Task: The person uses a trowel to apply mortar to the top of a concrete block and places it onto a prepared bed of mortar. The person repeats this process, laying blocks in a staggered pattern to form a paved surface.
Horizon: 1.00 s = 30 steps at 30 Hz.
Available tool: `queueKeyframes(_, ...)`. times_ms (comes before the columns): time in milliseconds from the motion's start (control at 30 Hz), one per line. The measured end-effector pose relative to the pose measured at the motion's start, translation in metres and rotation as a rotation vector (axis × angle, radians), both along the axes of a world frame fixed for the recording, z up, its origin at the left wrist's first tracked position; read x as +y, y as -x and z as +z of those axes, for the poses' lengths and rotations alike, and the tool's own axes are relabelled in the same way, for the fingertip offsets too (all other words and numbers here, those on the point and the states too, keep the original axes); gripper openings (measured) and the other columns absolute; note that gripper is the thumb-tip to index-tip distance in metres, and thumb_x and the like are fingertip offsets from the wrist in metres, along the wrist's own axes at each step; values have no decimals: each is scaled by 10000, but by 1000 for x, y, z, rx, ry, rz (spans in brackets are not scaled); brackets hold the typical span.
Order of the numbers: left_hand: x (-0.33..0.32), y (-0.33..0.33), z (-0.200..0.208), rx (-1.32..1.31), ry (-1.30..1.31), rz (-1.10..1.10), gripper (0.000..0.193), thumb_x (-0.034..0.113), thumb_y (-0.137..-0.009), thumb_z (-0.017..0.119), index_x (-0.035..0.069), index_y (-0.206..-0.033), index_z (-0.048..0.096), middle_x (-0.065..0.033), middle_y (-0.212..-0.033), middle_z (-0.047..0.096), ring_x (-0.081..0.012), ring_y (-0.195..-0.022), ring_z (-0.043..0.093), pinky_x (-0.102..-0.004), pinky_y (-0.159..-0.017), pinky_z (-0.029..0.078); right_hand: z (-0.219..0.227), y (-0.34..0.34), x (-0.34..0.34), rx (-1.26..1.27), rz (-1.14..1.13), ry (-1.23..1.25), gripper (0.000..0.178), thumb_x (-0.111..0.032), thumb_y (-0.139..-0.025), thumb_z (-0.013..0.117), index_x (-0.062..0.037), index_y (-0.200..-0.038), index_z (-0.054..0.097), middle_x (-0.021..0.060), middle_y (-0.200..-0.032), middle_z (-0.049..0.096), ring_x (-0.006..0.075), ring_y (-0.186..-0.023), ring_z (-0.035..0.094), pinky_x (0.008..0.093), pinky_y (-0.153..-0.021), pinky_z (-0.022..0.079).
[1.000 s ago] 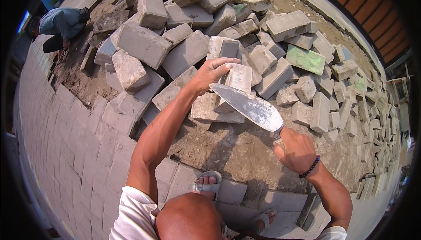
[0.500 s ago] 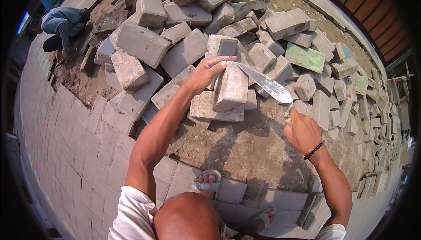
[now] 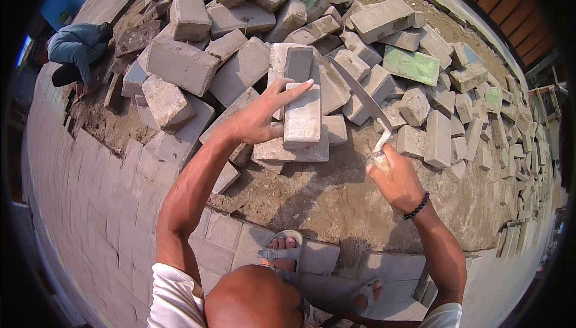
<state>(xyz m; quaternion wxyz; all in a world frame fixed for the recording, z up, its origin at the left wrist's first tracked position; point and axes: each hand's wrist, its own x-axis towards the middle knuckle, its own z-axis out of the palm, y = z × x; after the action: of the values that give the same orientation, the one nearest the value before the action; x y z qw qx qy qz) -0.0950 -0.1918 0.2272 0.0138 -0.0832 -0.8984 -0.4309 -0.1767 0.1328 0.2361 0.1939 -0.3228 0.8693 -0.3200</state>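
A grey rectangular paving block (image 3: 303, 118) lies lengthwise on top of a flatter block (image 3: 267, 152) at the near edge of the pile. My left hand (image 3: 255, 118) holds it from the left, thumb against its near left side and forefinger stretched over its far end. My right hand (image 3: 397, 178) is wrapped around the handle of a trowel (image 3: 363, 99). Its metal blade is turned nearly edge-on and points up and left, to the right of the held block and apart from it. Just beyond the held block, another grey block (image 3: 298, 64) stands in the pile.
A large heap of loose blocks spreads far and right, one with a green face (image 3: 411, 65). Bare soil (image 3: 336, 199) lies between the heap and laid paving (image 3: 102, 190). At the far left another person (image 3: 78, 49) bends to the ground. My sandalled feet (image 3: 282, 250) are on the pavers.
The held block has gone from tilted to lying level, and my left fingers have shifted on it. The trowel blade has turned edge-on and come away from the block's far end.
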Motion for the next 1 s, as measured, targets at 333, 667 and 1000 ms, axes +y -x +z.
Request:
queueKeyframes(333, 24, 19, 35, 315, 1127, -375, 581, 87, -745, 721, 268, -1275, 567, -69, -1305, 491, -306, -1439, 309, -534, -1263, 142, -69, -82, 1, -850, -263, 390, 227, -113, -915, 626, 2, -1081, 521, 25, -719, 545, 92, -510, 516, 279, -484, 433)
queueKeyframes(667, 25, -33, 40, 123, 720, 79, 582, 303, -623, 887, 64, -1072, 603, -98, -1023, 511, -281, -1033, 568, -507, -1074, 385, -95, -86, 23, -636, -247, 386, 327, -195, -897, 649, 46, -1089, 539, 135, -772, 624, 246, -560, 608, 371, -529, 476)
queueKeyframes(1000, 46, -98, -15, 104, 334, 568, 774, 328, -530, 931, -33, -1098, 548, -127, -994, 491, -293, -899, 529, -416, -803, 449, -38, -116, -13, -214, 137, 76, 282, -210, -889, 618, 28, -1008, 524, 279, -787, 661, 462, -769, 664, 553, -671, 519)
